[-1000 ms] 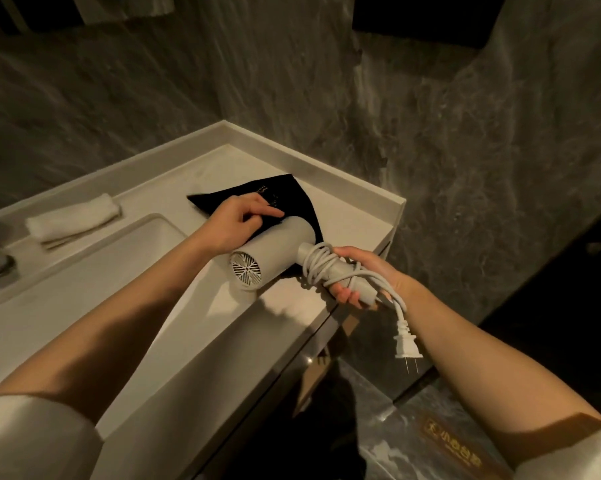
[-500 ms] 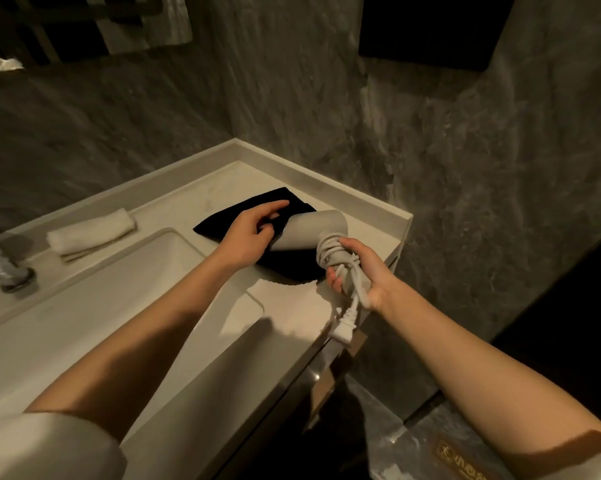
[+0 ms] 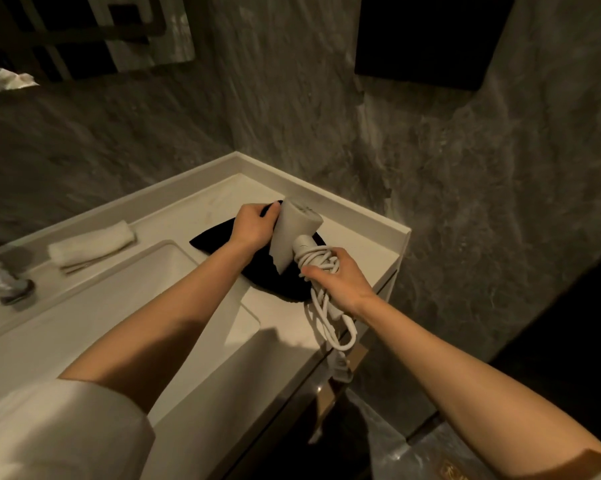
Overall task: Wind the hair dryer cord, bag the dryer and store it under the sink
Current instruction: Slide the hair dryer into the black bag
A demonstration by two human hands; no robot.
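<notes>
A white hair dryer is held over a black cloth bag lying on the pale counter. My right hand grips the dryer's handle, around which the white cord is wound. Loose cord loops hang below that hand, and the plug dangles past the counter's front edge. My left hand pinches the far edge of the bag beside the dryer's barrel. Part of the bag is hidden under the dryer and my hands.
A basin takes up the counter's left part, with a tap at its far left. A rolled white towel lies behind the basin. Grey marble walls close in the corner. Below the counter edge is a dark cabinet front.
The dryer has turned, its barrel now pointing away over the bag. My left hand moved to the bag's far edge. More cord hangs loose and the plug dangles lower.
</notes>
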